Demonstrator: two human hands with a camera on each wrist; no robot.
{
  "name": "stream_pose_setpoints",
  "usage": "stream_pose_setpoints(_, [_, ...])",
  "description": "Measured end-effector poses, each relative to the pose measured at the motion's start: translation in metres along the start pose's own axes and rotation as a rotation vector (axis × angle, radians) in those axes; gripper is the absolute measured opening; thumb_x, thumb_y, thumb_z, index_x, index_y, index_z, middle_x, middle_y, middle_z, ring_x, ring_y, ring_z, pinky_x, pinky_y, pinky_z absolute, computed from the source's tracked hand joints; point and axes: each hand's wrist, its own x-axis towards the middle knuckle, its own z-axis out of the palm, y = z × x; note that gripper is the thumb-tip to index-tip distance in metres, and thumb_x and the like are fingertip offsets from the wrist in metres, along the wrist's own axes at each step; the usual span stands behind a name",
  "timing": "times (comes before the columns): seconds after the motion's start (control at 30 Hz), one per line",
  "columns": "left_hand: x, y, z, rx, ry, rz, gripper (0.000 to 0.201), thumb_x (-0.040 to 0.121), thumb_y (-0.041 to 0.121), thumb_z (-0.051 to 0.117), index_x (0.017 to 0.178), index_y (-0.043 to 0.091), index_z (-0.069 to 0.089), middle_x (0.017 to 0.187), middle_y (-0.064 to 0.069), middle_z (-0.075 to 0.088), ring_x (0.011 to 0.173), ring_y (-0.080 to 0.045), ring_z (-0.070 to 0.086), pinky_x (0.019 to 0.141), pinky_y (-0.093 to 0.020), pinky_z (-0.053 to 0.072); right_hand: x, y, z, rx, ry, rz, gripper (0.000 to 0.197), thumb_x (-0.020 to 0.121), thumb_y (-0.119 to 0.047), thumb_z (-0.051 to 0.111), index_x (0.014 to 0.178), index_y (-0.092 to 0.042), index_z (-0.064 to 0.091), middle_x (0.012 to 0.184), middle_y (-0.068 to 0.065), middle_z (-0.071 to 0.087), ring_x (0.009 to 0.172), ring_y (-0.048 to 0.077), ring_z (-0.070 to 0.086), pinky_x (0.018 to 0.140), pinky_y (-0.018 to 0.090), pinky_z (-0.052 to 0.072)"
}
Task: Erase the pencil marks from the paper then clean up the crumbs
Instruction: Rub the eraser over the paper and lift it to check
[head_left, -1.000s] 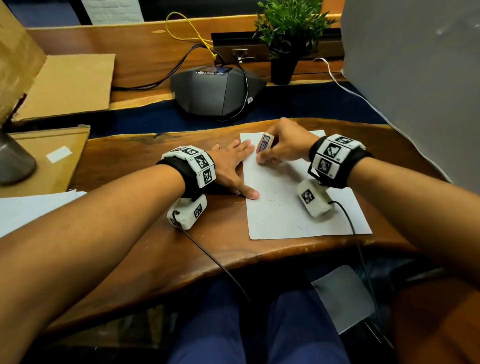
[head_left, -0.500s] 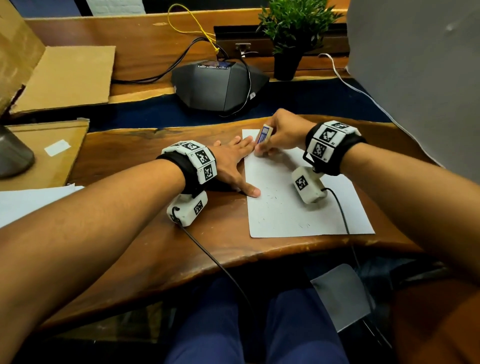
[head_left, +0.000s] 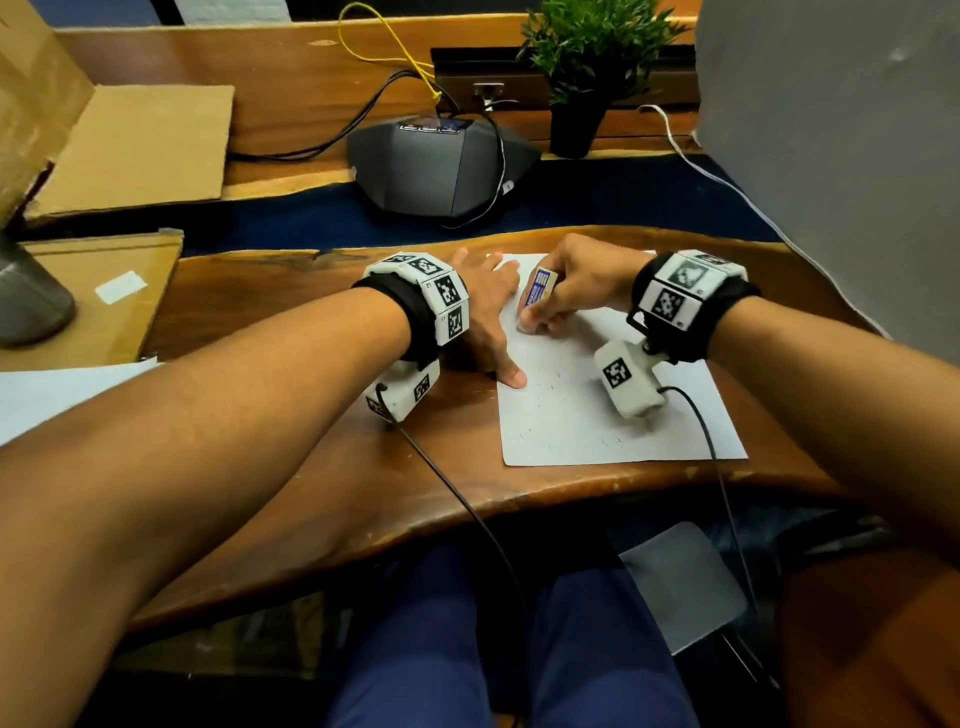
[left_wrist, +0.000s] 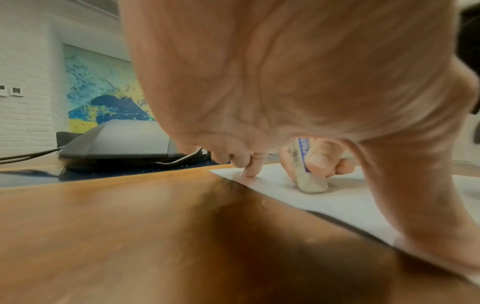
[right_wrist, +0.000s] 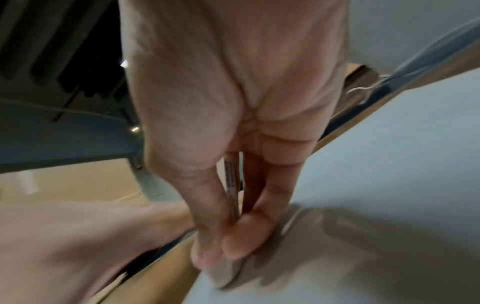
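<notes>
A white sheet of paper (head_left: 597, 415) lies on the wooden table, with small dark crumbs or marks scattered over its middle and lower part. My left hand (head_left: 485, 317) lies spread and flat, with thumb and fingertips pressing the paper's left edge (left_wrist: 324, 199). My right hand (head_left: 566, 291) pinches a white eraser (head_left: 537, 293) with a blue and white sleeve. The eraser's bare tip (left_wrist: 311, 185) touches the paper near the top left. In the right wrist view thumb and fingers clamp the eraser (right_wrist: 231, 185), its tip on the paper (right_wrist: 389, 185).
A dark conference phone (head_left: 441, 161) with cables sits behind the table. A potted plant (head_left: 587, 67) stands at the back right. Cardboard (head_left: 135, 150) and a grey cup (head_left: 26, 296) lie to the left. A grey panel (head_left: 831, 130) rises on the right. The table's front edge (head_left: 519, 499) is close.
My right hand has slid the eraser back down the paper toward me from the top edge, where it was half a second ago. The left hand has stayed pressing the sheet.
</notes>
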Motion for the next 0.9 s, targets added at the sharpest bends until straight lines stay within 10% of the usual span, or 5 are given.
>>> stream_pose_setpoints(0.2, [-0.005, 0.003, -0.005, -0.077, -0.043, -0.090, 0.137, 0.034, 0.084, 0.076, 0.147, 0.026, 0.025, 0.147, 0.000, 0.041, 0.131, -0.033, 0.042, 0.108, -0.054, 0.037, 0.003, 0.003, -0.003, 0.006, 0.042, 0.017, 0.025, 0.073, -0.019, 0.089, 0.091, -0.006, 0.077, 0.082, 0.008, 0.078, 0.073, 0.017, 0.074, 0.076, 0.031, 0.062])
stream_pose_setpoints(0.4, [-0.007, 0.006, -0.008, -0.089, -0.062, -0.061, 0.135, 0.055, 0.071, 0.081, 0.157, 0.024, 0.005, 0.164, 0.001, 0.010, 0.149, -0.025, 0.016, 0.121, -0.046, 0.018, 0.003, 0.009, -0.013, 0.113, 0.182, 0.052, 0.026, 0.076, -0.015, 0.087, 0.095, -0.004, 0.076, 0.089, 0.012, 0.078, 0.080, 0.021, 0.077, 0.080, 0.035, 0.063])
stream_pose_setpoints(0.53, [-0.005, 0.001, -0.007, -0.073, -0.073, -0.037, 0.140, 0.053, 0.075, 0.079, 0.157, 0.027, 0.000, 0.166, 0.004, 0.000, 0.151, -0.022, 0.008, 0.122, -0.045, 0.012, -0.009, 0.007, -0.003, -0.018, -0.074, -0.022, 0.026, 0.072, -0.021, 0.090, 0.092, -0.008, 0.080, 0.085, 0.007, 0.079, 0.081, 0.021, 0.076, 0.080, 0.030, 0.061])
stream_pose_setpoints(0.7, [-0.005, 0.005, -0.008, -0.042, -0.076, -0.038, 0.138, 0.053, 0.076, 0.078, 0.157, 0.031, 0.000, 0.165, 0.005, 0.001, 0.151, -0.023, 0.008, 0.122, -0.047, 0.012, 0.002, 0.008, -0.009, 0.135, 0.201, 0.042, 0.028, 0.073, -0.015, 0.089, 0.095, -0.003, 0.076, 0.091, 0.013, 0.078, 0.081, 0.022, 0.077, 0.076, 0.033, 0.063])
stream_pose_setpoints(0.9, [-0.006, 0.004, -0.008, -0.058, -0.092, -0.049, 0.136, 0.057, 0.073, 0.078, 0.156, 0.032, -0.005, 0.165, 0.006, -0.008, 0.152, -0.021, 0.001, 0.122, -0.048, 0.007, -0.002, 0.006, -0.013, -0.020, -0.010, 0.014, 0.029, 0.072, -0.022, 0.090, 0.094, -0.007, 0.079, 0.087, 0.008, 0.079, 0.083, 0.022, 0.076, 0.081, 0.029, 0.061])
